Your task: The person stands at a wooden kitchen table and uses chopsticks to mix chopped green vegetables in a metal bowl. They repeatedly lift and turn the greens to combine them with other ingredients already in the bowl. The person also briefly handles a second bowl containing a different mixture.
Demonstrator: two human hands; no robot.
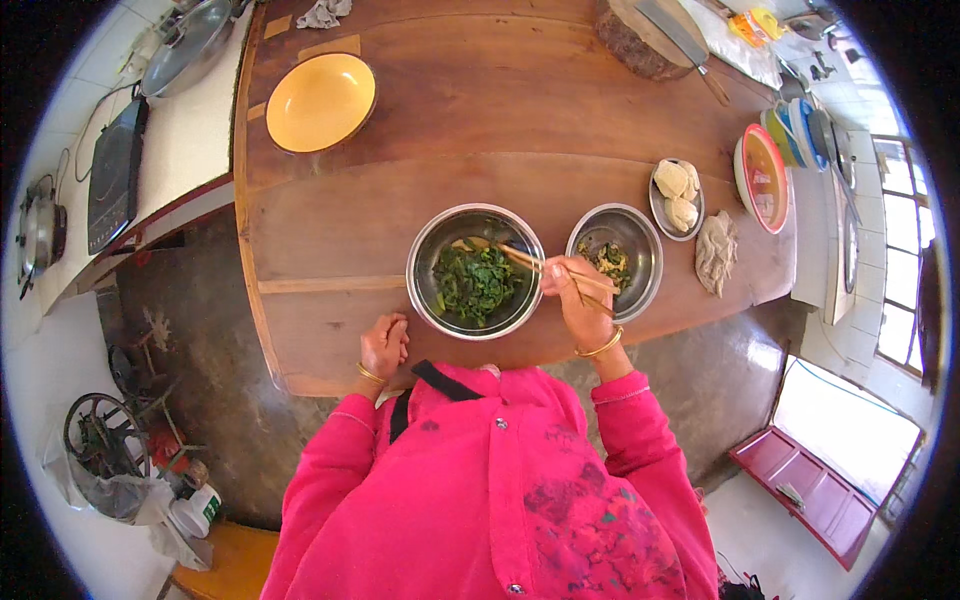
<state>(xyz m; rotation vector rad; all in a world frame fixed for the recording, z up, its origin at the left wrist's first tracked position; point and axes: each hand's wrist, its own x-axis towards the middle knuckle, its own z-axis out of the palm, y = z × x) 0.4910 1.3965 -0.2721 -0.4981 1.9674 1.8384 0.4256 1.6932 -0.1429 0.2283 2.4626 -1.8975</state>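
Note:
A pair of wooden chopsticks [525,259] is held in my right hand [581,296], their tips over the right side of chopped leafy greens [474,285] in a steel bowl [474,336]. My right hand is between this bowl and a smaller steel bowl [651,259], partly covering the smaller one's near left rim. Inside the smaller bowl lies a yellow and green food mixture [611,259]. My left hand [385,345] rests with fingers curled at the table's near edge, left of the greens bowl, and nothing shows in it.
On the wooden table [465,97] stand a yellow bowl [321,103], a small metal dish of dough pieces [677,196], a crumpled cloth [717,253] and a red-rimmed basin [763,178]. A cleaver [671,31] lies on a round chopping block [637,45]. An induction cooker [118,176] is at left.

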